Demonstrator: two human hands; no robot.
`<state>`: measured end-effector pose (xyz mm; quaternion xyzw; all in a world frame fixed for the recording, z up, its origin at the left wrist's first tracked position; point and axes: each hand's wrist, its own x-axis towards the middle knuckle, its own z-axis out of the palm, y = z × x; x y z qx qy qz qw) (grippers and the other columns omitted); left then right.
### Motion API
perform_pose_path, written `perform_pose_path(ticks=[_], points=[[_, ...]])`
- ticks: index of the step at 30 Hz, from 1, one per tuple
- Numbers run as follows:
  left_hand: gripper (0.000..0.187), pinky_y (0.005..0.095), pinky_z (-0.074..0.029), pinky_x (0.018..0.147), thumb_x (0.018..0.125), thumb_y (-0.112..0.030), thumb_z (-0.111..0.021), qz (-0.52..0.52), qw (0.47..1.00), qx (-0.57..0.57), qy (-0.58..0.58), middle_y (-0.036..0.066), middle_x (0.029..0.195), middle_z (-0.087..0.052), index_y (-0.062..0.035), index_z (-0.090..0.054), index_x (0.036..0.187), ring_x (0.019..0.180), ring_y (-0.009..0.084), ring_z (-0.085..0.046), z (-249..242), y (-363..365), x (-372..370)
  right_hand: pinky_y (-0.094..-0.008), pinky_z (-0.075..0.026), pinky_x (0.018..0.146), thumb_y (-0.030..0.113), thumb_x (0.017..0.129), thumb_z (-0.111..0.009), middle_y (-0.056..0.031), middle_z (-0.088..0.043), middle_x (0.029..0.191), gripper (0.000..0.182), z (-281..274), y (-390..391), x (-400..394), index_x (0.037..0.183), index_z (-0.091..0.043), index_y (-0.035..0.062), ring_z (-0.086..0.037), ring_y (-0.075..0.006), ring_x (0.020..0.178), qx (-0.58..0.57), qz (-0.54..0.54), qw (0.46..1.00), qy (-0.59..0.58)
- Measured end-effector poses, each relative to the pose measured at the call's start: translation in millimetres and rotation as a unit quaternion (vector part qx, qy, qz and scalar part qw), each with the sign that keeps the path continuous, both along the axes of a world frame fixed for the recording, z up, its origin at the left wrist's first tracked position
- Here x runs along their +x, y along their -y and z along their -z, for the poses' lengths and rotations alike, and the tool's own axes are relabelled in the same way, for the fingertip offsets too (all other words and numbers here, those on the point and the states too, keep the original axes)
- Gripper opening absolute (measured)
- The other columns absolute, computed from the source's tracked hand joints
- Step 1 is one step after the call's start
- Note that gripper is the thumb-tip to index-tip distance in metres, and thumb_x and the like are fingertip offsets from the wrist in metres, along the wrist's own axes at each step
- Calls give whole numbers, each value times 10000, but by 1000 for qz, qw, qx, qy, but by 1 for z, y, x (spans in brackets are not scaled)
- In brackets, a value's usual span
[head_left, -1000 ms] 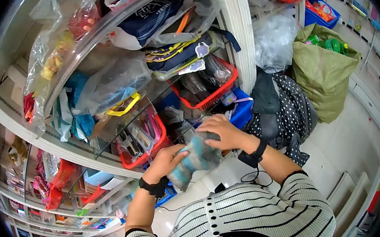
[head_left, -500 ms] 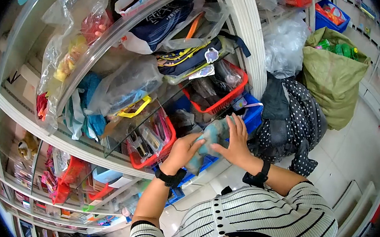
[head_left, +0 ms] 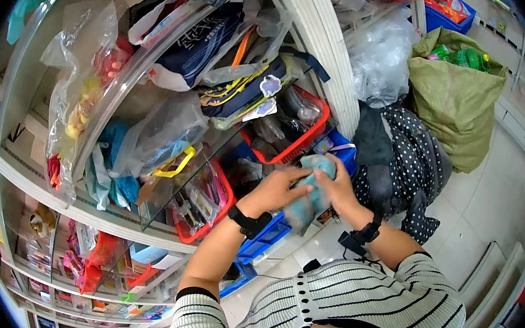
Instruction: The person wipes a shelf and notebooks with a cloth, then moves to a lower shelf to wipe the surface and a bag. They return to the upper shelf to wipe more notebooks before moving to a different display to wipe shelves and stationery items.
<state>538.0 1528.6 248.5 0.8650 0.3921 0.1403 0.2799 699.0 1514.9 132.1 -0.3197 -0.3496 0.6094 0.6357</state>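
Between my two hands is a soft, crumpled light-blue and grey cloth [head_left: 317, 194], slightly blurred. My left hand [head_left: 275, 192] has its fingers on the cloth's left side. On the other side, my right hand [head_left: 340, 187] grips the upper right part, its fingers curled around it. Behind the cloth stands a red basket [head_left: 305, 144] with dark plastic-wrapped items. To the left is another red basket [head_left: 229, 197] filled with packaged pens or similar thin items. Blue baskets [head_left: 266, 239] sit below and partly behind my forearms and hands.
Glass shelving with a curved white edge [head_left: 81, 213] fills the left side, stacked with bags and a yellow-handled plastic bag [head_left: 174, 162]. A polka-dot bundle [head_left: 405, 159] and an olive sack [head_left: 455, 100] with green bottles stand on the tiled floor at right.
Both hands and the cloth have shifted slightly right. The cloth is bunched differently, and my right hand's fingers have closed from spread to curled around it. The view has moved a little too.
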Motion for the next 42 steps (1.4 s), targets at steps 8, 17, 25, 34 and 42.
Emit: perform_pose_path(ticks=[8,17,25,34,42], points=[[720,480,-299,1039,694,-158,-750,-56,858,459,-222,135,1405,-376,-149,-444,1345,1285,334,-358,-69,-62,-1,-358,-454,899,265,725,-773,-132,-615,1075,516,-95,-124,104,1132,-535,54,-587,-269,1016,242,229,857,393],[608,363,-326,988,723,-160,-655,25,808,509,-298,-21,1425,-426,-228,-513,1311,1234,162,-448,-90,-108,-44,-389,-372,977,168,758,-707,-118,-567,1158,421,-256,-273,112,1155,-588,97,-501,-333,1092,519,437,611,409],[545,378,-277,1002,682,-118,-634,-17,816,515,-262,-13,1418,-432,-246,-590,1210,1242,157,-436,-72,-118,-41,-390,-406,897,176,744,-716,-116,-569,1081,391,-124,-263,116,1116,-616,105,-501,-338,1043,395,371,724,427],[522,387,-275,998,682,-116,-625,-17,821,507,-263,4,1412,-444,-233,-608,1190,1222,167,-456,-72,-120,-39,-370,-354,1045,121,687,-694,-197,-468,1285,629,-265,-301,130,1283,-494,85,-436,-352,1211,368,370,719,459],[490,390,-271,997,678,-129,-625,-19,820,509,-260,6,1402,-455,-231,-626,1157,1219,170,-456,-68,-120,-41,-399,-434,896,219,752,-709,-145,-579,1043,371,-149,-284,124,1089,-618,95,-524,-340,1018,368,389,737,412]])
